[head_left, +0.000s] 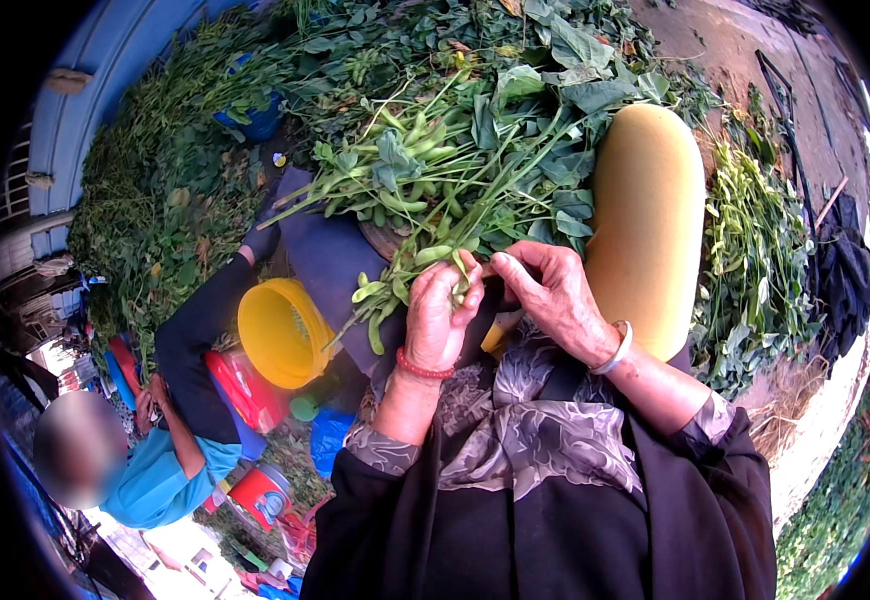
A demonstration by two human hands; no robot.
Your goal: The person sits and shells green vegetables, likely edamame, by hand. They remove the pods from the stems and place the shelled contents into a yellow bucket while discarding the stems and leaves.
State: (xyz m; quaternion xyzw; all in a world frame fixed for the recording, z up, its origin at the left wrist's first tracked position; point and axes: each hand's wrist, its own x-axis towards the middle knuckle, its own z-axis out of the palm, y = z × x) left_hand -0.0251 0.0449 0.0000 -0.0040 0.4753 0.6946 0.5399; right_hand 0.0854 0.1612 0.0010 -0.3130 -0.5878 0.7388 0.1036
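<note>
My left hand [440,310], with a red beaded bracelet at the wrist, is closed on a green bean stem [402,288] with pods on it. Close beside it is my right hand [559,296], a pale bangle on its wrist. Its thumb and forefinger are pinched together near the left fingertips; what they hold, if anything, is too small to make out. A heap of cut bean plants [445,165], with plump green pods and leaves, lies just beyond both hands. Part of a round brown surface [383,238] shows under the heap.
A yellow bucket [258,345] stands left of my lap, near a red container [240,385]. A long, rounded yellow form [647,220] rises at my right. More plants [755,250] lie beyond it. Another person in a blue top [170,485] sits at the left.
</note>
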